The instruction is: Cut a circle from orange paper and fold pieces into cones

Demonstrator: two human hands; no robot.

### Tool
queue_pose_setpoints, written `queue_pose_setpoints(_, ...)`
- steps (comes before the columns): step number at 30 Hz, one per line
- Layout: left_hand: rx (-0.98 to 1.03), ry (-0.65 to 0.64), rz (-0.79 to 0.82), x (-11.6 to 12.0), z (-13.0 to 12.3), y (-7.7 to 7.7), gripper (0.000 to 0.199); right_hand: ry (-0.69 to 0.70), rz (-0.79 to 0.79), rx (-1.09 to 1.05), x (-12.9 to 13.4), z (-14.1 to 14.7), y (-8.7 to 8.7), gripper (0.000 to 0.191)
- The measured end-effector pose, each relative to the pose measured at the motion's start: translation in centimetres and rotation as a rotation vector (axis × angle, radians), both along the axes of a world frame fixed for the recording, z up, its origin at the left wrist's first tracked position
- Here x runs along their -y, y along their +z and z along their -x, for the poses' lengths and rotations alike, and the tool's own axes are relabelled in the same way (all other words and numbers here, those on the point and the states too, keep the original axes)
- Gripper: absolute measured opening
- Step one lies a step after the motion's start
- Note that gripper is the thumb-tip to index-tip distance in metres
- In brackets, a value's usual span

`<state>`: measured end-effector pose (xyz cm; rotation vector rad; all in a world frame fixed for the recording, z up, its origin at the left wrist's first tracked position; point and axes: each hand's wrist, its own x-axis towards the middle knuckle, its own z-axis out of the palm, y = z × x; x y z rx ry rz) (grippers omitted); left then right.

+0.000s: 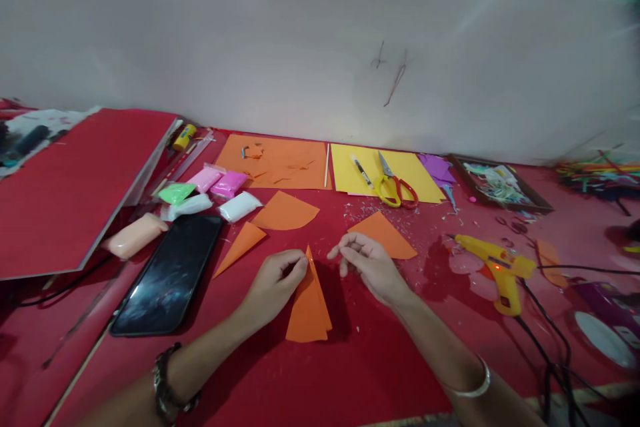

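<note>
Between finger and thumb, my left hand (277, 282) pinches a folded orange paper cone (309, 307) near its pointed tip. The wide end of the cone points down towards me, and its edges overlap along a seam. My right hand (371, 267) hovers just right of the tip, fingers loosely curled and apart, with nothing visible in them. Beyond it lies an orange paper wedge (387, 235). Behind my left hand are a rounded orange paper sector (285, 211) and a narrow orange paper cone (242, 247).
A yellow glue gun (495, 267) with its light on stands at right, cables trailing. Scissors (393, 183) and a pen (362, 171) rest on yellow paper (425, 180). A black phone (170, 273), clay packets (230, 183) and a large red board (85, 187) are at left.
</note>
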<state>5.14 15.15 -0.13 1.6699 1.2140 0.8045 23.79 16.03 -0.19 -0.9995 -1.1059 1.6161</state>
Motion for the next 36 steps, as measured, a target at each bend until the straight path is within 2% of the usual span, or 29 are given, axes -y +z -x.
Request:
queue_pose_setpoints(3, 0.001, 0.000, -0.005, 0.08, 0.01, 0.20, 0.031, -0.011, 0.011, 0.007, 0.08, 0.00, 0.01, 0.011)
queue_pose_setpoints(6, 0.003, -0.003, -0.012, 0.17, 0.00, 0.30, 0.031, -0.041, 0.101, -0.034, 0.03, -0.20, 0.10, 0.020)
queue_pose_setpoints(9, 0.006, -0.013, -0.024, 0.21, -0.04, 0.25, 0.032, 0.010, 0.161, -0.069, -0.01, -0.40, 0.23, 0.027)
queue_pose_setpoints(16, 0.018, -0.041, -0.066, 0.26, -0.04, 0.12, 0.033, 0.057, 0.168, -0.169, 0.11, 0.03, 0.19, 0.038)
queue_pose_setpoints(20, 0.028, -0.027, -0.078, 0.34, 0.02, 0.34, 0.032, -0.003, 0.149, -0.212, -0.10, -0.08, 0.32, 0.033)
queue_pose_setpoints(27, 0.048, 0.029, -0.093, 0.37, 0.21, 0.41, 0.031, 0.010, 0.226, -0.301, -0.08, -0.59, 0.71, 0.026)
queue_pose_setpoints(36, 0.058, 0.026, -0.088, 0.36, 0.24, 0.45, 0.032, 0.072, 0.162, -0.118, -0.01, -0.68, 0.19, 0.031)
